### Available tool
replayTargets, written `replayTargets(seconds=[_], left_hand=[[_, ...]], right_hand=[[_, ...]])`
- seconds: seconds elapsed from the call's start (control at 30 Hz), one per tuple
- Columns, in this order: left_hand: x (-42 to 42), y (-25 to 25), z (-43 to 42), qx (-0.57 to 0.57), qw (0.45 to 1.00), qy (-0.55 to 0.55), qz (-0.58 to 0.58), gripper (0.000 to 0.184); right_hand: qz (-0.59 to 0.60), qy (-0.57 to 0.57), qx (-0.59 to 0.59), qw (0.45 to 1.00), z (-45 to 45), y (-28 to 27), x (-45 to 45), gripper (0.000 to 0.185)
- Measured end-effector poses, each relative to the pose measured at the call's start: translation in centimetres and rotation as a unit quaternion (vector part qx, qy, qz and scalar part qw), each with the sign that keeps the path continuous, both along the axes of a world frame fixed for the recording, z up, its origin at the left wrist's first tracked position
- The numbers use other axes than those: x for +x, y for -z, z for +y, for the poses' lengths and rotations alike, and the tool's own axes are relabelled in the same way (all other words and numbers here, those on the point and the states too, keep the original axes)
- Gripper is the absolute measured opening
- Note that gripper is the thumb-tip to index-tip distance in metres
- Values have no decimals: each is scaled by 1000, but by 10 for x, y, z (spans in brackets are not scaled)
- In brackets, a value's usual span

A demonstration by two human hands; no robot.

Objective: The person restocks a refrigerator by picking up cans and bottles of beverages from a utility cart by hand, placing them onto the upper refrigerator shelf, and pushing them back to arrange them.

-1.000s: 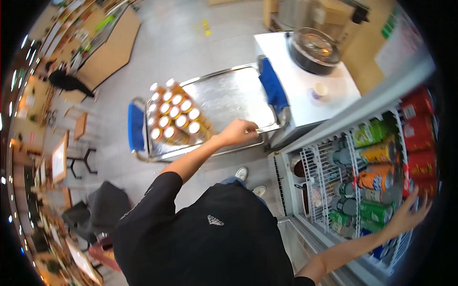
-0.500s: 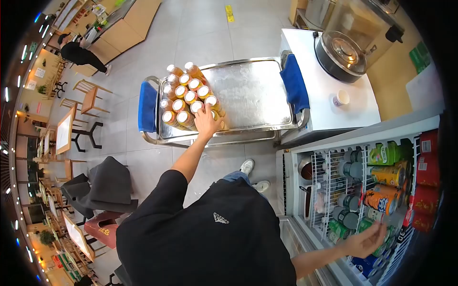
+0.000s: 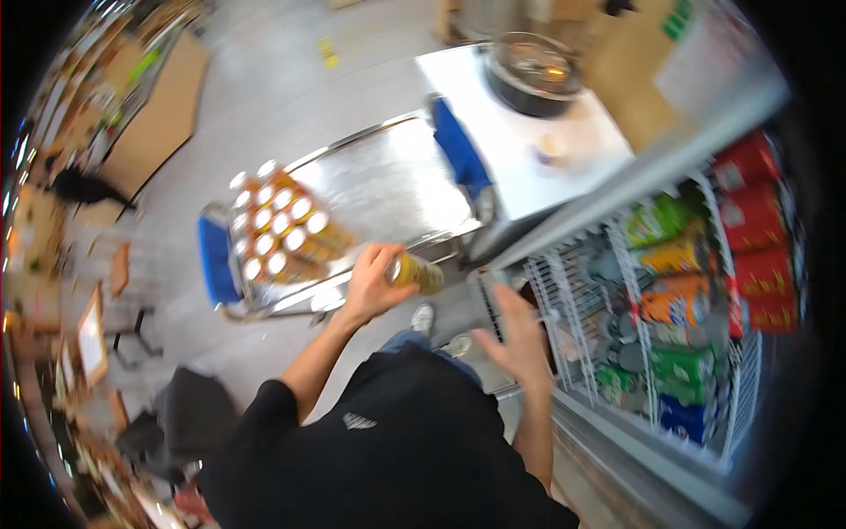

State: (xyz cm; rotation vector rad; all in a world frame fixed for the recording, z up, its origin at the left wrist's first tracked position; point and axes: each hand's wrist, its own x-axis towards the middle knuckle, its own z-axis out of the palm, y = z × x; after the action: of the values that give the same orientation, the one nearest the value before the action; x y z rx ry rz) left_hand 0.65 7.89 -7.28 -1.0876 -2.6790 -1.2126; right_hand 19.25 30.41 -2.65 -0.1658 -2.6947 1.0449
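My left hand [image 3: 372,286] is wrapped round a bottle of amber drink [image 3: 421,274], held tilted just off the near edge of the steel cart [image 3: 383,176]. The bottle is blurred, and its label cannot be read. To the right of it, my right hand [image 3: 518,339] is raised with thumb and fingers apart, holding nothing, in front of the open fridge [image 3: 564,295]. A cluster of white-capped bottles [image 3: 282,225] of the same amber drink stands upright on the left part of the cart.
Fridge racks hold green cans [image 3: 683,375], orange bottles [image 3: 674,304] and red packs [image 3: 762,251]. A white counter [image 3: 529,141] carries a paper cup [image 3: 552,148] and a round dispenser [image 3: 533,75]. A grey-covered chair [image 3: 189,410] stands at left; a person [image 3: 88,187] is farther off.
My left hand has lifted a bottle from the cluster and brought it right, past the cart's edge. My right hand has come out from the fridge shelves towards it. The view has turned rightward.
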Motion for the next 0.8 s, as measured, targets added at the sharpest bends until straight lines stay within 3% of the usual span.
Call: replayTargets(seconds=[0.07, 0.1, 0.13, 0.2, 0.3, 0.33, 0.4, 0.47, 0.5, 0.53, 0.57, 0.6, 0.67, 0.73, 0.8], left_hand=[[16, -33, 30, 56, 991, 115, -28, 65], [22, -47, 44, 76, 982, 171, -39, 68], [30, -64, 56, 81, 975, 202, -43, 72], [37, -89, 66, 78, 965, 246, -42, 79], [27, -85, 67, 243, 897, 284, -237, 85], [-1, -73, 57, 203, 920, 295, -161, 85], [-51, -54, 34, 120, 975, 171, -76, 66], [-99, -20, 10, 48, 999, -22, -7, 61], [-125, 4, -9, 10, 997, -58, 41, 67], [-153, 43, -36, -74, 988, -109, 86, 79], [-161, 60, -51, -238, 944, -174, 148, 90], [-173, 88, -72, -254, 937, -165, 173, 96], [-167, 118, -94, -299, 928, -174, 136, 100], [-163, 135, -108, -330, 926, -167, 69, 97], [-155, 149, -122, -287, 941, -132, 120, 94]], right_hand=[[12, -42, 17, 999, -8, 10, -10, 99], [32, -28, 47, 998, -11, 9, -12, 102], [75, 0, 45, 996, -14, 1, -16, 100], [39, 53, -46, 997, -16, 4, -7, 92], [134, 133, -29, 982, -5, -26, 14, 83], [136, 178, -18, 974, 5, -44, 26, 79], [240, 252, -34, 937, 30, -83, 56, 80], [387, 389, -162, 820, 67, -64, 98, 79], [468, 437, -211, 739, 86, -54, 118, 79], [466, 487, -34, 738, 100, -100, 119, 79], [450, 551, 142, 688, 113, -148, 120, 79], [476, 577, 177, 640, 122, -174, 127, 79], [521, 560, 128, 632, 140, -197, 145, 85], [484, 579, 162, 636, 155, -215, 163, 86], [433, 609, 186, 638, 167, -227, 173, 83]])
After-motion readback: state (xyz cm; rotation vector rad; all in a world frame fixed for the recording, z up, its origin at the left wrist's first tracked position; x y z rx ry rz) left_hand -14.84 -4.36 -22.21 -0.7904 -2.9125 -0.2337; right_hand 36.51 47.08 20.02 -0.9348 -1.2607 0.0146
